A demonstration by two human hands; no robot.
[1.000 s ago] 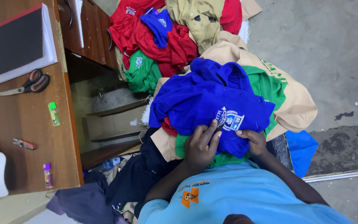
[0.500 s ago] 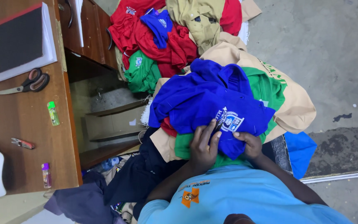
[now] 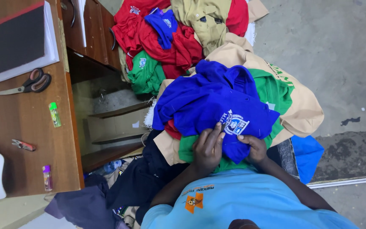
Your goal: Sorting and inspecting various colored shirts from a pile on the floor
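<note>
Both hands are on the blue shirt (image 3: pixel 217 108), which sits atop the clothes heap (image 3: pixel 200 55) in front of the person: left hand (image 3: pixel 207 149) pressed flat, fingers spread open; right hand (image 3: pixel 253 148) pinching the hem beside the crest. Bare concrete floor (image 3: pixel 335 55) lies open to the right; the wooden desk (image 3: pixel 26 123) edge hems in the left, carrying one pair of scissors (image 3: pixel 26 84) and one green lighter (image 3: pixel 54 114).

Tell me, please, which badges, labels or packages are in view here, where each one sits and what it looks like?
Crest badge: on the blue shirt, between both hands; shield-shaped, white and blue.
Small badge: on the green shirt near the desk; pale, too small to describe.
Orange emblem: on the person's light-blue shirt.
</note>
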